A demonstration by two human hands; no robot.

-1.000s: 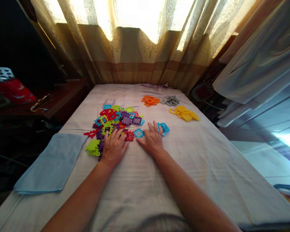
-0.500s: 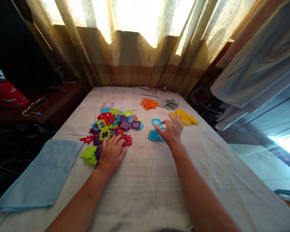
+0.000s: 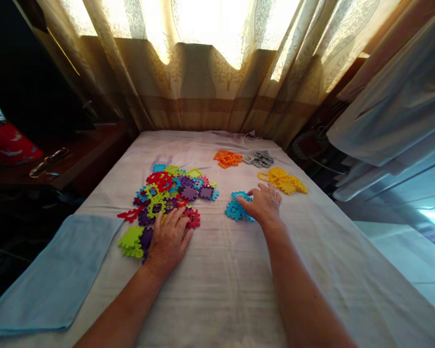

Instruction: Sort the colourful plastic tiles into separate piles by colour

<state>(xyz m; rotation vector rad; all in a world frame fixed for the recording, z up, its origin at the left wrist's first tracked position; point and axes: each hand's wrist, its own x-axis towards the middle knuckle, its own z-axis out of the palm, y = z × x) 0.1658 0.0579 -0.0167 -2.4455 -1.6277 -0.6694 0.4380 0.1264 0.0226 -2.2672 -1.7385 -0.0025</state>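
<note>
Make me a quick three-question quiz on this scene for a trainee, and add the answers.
1. Which hand is nearer the separate blue pile?
2. True or false: from the camera's view, the gray pile lies left of the orange pile.
3. Fill in: a light-blue ____ lies left of the mixed pile.

Key:
1. The right hand.
2. False; the gray pile lies right of the orange pile.
3. Cloth.

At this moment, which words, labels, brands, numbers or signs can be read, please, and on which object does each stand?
None can be read.
Mixed-colour pile, small blue heap, yellow heap: no lettering that I can make out.
Red object at the left: pale marks, too blurred to tell if any is writing.
</note>
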